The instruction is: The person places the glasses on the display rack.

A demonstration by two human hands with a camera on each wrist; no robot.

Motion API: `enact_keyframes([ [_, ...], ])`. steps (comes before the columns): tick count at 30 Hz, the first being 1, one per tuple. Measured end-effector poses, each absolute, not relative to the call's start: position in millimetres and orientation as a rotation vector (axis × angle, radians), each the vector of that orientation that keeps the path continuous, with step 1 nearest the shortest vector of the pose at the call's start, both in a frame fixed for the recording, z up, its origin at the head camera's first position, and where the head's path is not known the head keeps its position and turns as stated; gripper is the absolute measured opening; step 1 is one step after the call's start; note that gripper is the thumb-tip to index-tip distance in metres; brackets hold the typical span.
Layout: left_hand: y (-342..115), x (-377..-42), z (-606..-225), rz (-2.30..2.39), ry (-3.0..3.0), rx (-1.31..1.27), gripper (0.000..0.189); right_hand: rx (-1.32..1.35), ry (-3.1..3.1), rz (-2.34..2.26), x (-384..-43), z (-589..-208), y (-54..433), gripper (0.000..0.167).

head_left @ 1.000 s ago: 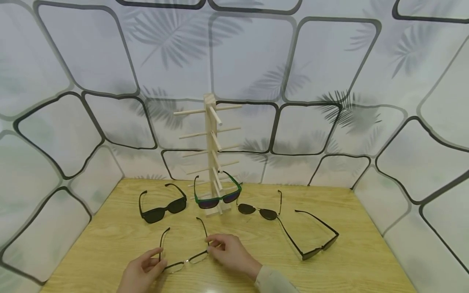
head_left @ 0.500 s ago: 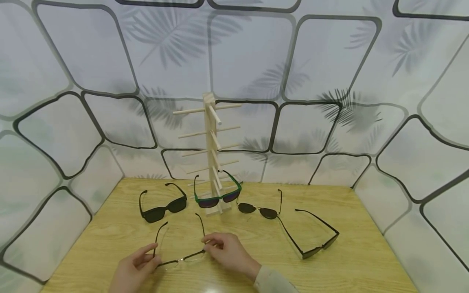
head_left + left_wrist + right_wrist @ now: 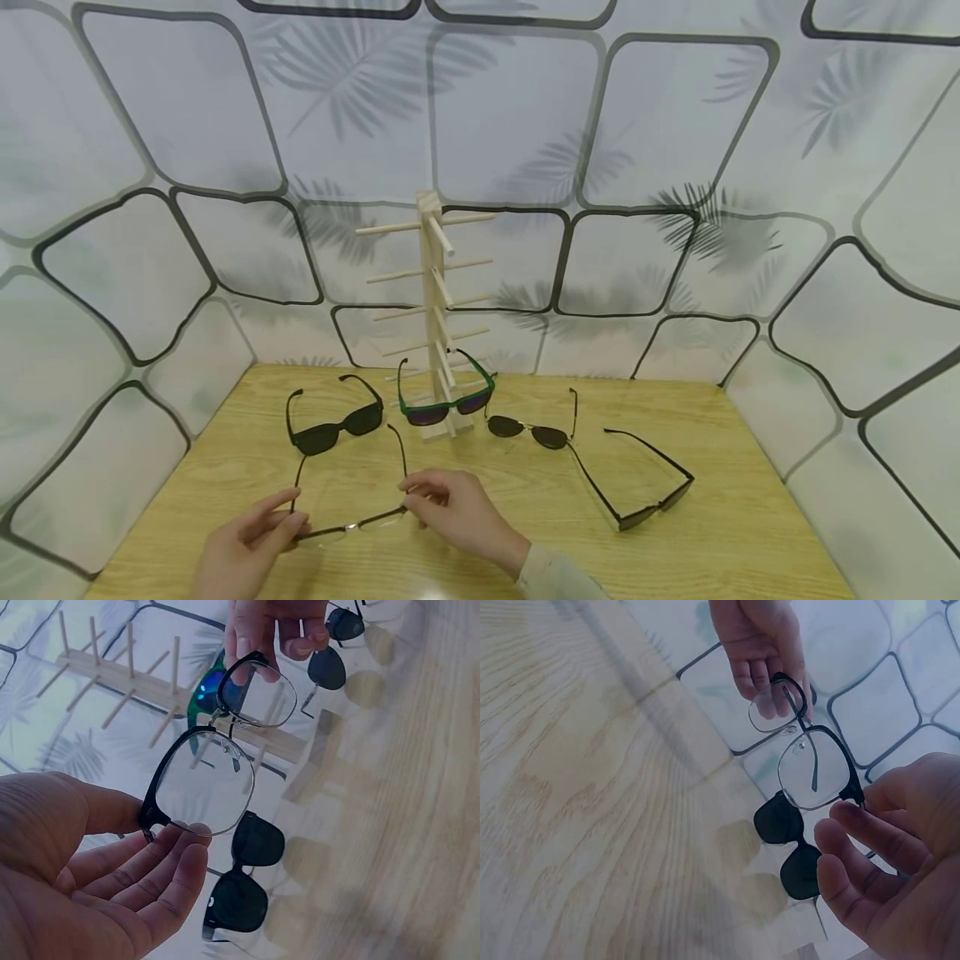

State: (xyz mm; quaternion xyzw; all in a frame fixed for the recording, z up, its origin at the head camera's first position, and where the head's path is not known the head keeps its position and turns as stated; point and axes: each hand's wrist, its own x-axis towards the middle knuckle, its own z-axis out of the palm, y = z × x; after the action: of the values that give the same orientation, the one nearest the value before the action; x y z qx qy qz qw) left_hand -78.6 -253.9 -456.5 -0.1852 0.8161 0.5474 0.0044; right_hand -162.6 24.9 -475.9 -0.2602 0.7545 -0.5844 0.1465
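Note:
Both hands hold one pair of clear-lensed eyeglasses (image 3: 322,532) with black upper rims and a metal bridge, temples unfolded and pointing away from me. The left hand (image 3: 243,542) pinches the left hinge corner between thumb and fingers. At the other corner, the right hand (image 3: 461,512) pinches the frame near its hinge. In the left wrist view the eyeglasses (image 3: 154,780) appear held off the wooden surface. From the right wrist, the thin lower rims of the eyeglasses (image 3: 846,761) show, with the left hand (image 3: 761,637) beyond.
A wooden peg rack (image 3: 432,283) stands at the back. Green-framed sunglasses (image 3: 450,407) sit at its lower front; what supports them is unclear. Black sunglasses (image 3: 318,439) lie to the left, aviator sunglasses (image 3: 550,437) and another dark pair (image 3: 637,520) to the right on the wood-grain table (image 3: 735,500).
The eyeglasses have moved leftward and slightly away from me, held in both hands throughout. The left hand has shifted farther left than the right. The other glasses and the rack stay put.

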Motion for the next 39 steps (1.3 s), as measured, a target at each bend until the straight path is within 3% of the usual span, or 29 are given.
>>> enact_keyframes([
  [17,-251.0,-66.5,-432.5,1.798,2.574,-0.657,0.054,-0.823,2.162,-1.741,-156.5,-443.3,25.3,0.023],
  [39,-217.3,-89.5,-394.2,1.802,2.845,-0.231,0.036,-0.788,2.272,-1.918,-167.4,-399.0,56.0,0.022],
])
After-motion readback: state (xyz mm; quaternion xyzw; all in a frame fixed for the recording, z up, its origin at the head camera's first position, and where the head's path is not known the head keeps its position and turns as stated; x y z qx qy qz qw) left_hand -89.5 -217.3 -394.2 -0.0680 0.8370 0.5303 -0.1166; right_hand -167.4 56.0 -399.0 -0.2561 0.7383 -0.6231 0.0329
